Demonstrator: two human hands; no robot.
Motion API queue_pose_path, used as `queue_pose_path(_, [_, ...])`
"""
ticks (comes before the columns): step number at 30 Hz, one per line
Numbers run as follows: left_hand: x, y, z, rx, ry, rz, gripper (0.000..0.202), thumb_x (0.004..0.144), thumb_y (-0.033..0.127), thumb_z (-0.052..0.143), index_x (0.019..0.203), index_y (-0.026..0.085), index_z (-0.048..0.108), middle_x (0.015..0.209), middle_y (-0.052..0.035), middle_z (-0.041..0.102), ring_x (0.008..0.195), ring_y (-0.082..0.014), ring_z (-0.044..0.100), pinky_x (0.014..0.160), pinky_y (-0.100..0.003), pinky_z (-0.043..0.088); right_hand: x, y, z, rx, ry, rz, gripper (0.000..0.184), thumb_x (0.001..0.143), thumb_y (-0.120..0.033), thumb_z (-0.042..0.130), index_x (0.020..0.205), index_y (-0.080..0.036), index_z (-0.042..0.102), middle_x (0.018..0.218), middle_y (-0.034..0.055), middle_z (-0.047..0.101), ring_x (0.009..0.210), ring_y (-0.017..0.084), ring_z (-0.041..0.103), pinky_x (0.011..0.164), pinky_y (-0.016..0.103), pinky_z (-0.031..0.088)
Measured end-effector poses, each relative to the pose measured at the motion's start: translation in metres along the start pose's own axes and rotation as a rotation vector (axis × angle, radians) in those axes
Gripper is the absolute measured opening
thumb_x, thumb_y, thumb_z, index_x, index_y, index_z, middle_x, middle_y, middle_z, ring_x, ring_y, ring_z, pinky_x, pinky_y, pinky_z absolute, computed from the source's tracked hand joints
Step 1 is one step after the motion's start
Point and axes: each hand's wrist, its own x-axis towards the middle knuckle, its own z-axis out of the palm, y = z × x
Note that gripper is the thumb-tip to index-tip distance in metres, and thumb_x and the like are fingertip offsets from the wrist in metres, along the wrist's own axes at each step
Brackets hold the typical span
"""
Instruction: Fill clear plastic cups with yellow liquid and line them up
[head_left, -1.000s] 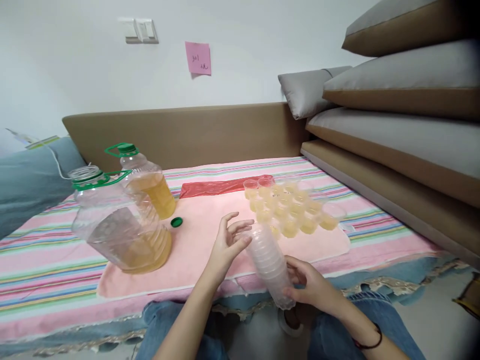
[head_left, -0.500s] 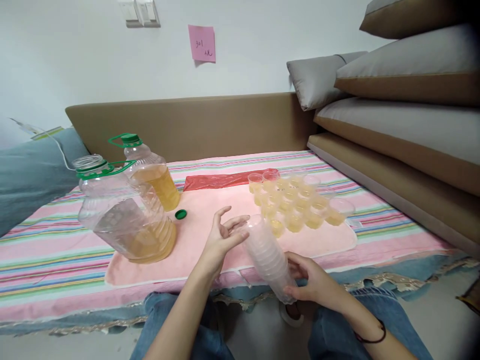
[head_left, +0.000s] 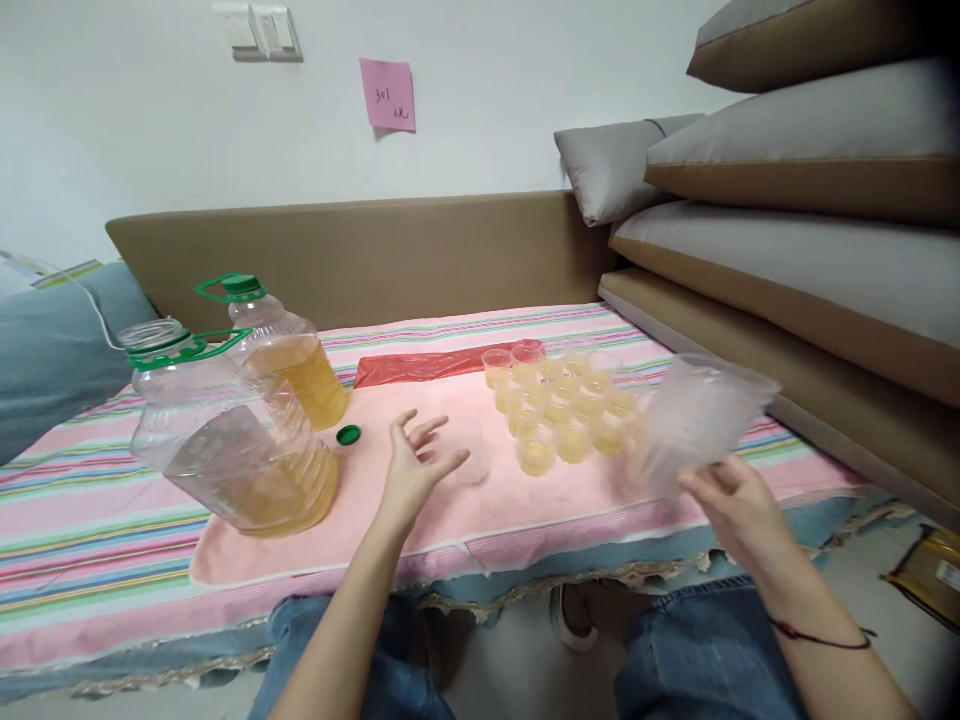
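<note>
My left hand (head_left: pixel 420 462) is over the pink mat (head_left: pixel 390 530), fingers curved and spread apart. Just right of its fingertips is a clear plastic cup (head_left: pixel 471 455), faint against the mat; whether thumb and cup touch, I cannot tell. In my right hand (head_left: pixel 731 495) is a stack of clear plastic cups (head_left: pixel 697 420), tilted, blurred by motion and pinched near its lower end. Between the hands stand several cups of yellow liquid (head_left: pixel 574 440) in close rows.
On the left stand an uncapped jug (head_left: pixel 225 460) and a capped jug (head_left: pixel 300 370), both with yellow liquid. A green cap (head_left: pixel 348 435) lies beside them. Behind is a red plastic bag (head_left: pixel 442 365). Stacked cushions (head_left: pixel 795 240) rise on the right.
My right hand has swung right and up with the cup stack, away from my left hand. A single cup now shows by my left fingertips. The view has shifted slightly.
</note>
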Motion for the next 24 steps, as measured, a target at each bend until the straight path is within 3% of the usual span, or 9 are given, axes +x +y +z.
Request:
queue_pose_path(4, [-0.001,-0.018,0.022,0.074,-0.108,-0.029,0.084,0.057,0.028,0.084,0.122,0.027,0.031,0.135,-0.0146,0.057,0.121,-0.0258,0.052,0.100,-0.045,0.038,0.052,-0.007,-0.040,-0.047,0.275,-0.132,0.051,0.055,-0.037,0.087,0.095,-0.018,0.062,0.100,0.0060,0.065,0.094,0.019,0.062,0.089,0.028,0.049])
queue_pose_path(8, [-0.001,-0.027,0.027,0.093,-0.143,-0.024,0.079,0.059,0.030,0.083,0.120,0.026,0.032,0.139,-0.0158,0.055,0.122,-0.0263,0.052,0.101,-0.045,0.037,0.101,0.017,-0.070,-0.166,0.455,-0.134,0.046,0.057,-0.028,0.086,0.093,-0.015,0.060,0.098,0.0052,0.064,0.094,0.018,0.060,0.093,0.029,0.045])
queue_pose_path(10, [-0.002,-0.028,0.026,0.083,-0.164,0.002,0.079,0.061,0.031,0.083,0.122,0.026,0.033,0.142,-0.0163,0.052,0.126,-0.0263,0.049,0.103,-0.045,0.036,0.117,0.035,-0.080,-0.238,0.491,-0.067,0.037,0.066,-0.021,0.084,0.093,-0.012,0.060,0.096,0.0049,0.063,0.091,0.017,0.061,0.091,0.033,0.048])
queue_pose_path(14, [-0.006,-0.020,0.019,-0.001,-0.152,0.009,0.083,0.062,0.033,0.084,0.127,0.028,0.034,0.149,-0.0152,0.046,0.129,-0.0249,0.048,0.102,-0.040,0.039,0.128,0.060,-0.083,-0.323,0.496,0.051,0.016,0.093,-0.024,0.067,0.099,-0.011,0.061,0.098,0.0048,0.060,0.087,0.017,0.061,0.079,0.034,0.054])
queue_pose_path(18, [-0.014,-0.006,0.006,-0.100,-0.033,-0.178,0.062,0.076,0.043,0.072,0.126,0.024,0.040,0.143,-0.0161,0.053,0.088,-0.0166,0.066,0.074,-0.030,0.049,0.120,0.064,-0.082,-0.347,0.439,0.108,0.022,0.082,-0.018,0.077,0.089,-0.014,0.056,0.091,0.0028,0.060,0.080,0.014,0.060,0.075,0.026,0.050])
queue_pose_path(21, [-0.023,-0.004,-0.002,-0.061,0.010,-0.367,0.050,0.079,0.039,0.066,0.120,0.020,0.047,0.134,-0.0156,0.060,0.055,-0.0070,0.058,0.051,-0.023,0.043,0.118,0.065,-0.085,-0.386,0.459,0.114,0.034,0.069,-0.016,0.082,0.085,-0.018,0.052,0.091,0.0046,0.061,0.080,0.014,0.059,0.076,0.025,0.046])
queue_pose_path(24, [-0.032,-0.014,-0.005,0.001,-0.030,-0.455,0.045,0.078,0.037,0.064,0.117,0.022,0.048,0.131,-0.0130,0.062,0.038,-0.0017,0.043,0.039,-0.020,0.032,0.120,0.070,-0.088,-0.435,0.478,0.100,0.038,0.062,-0.015,0.083,0.084,-0.019,0.052,0.092,0.0072,0.061,0.081,0.016,0.060,0.076,0.028,0.045])
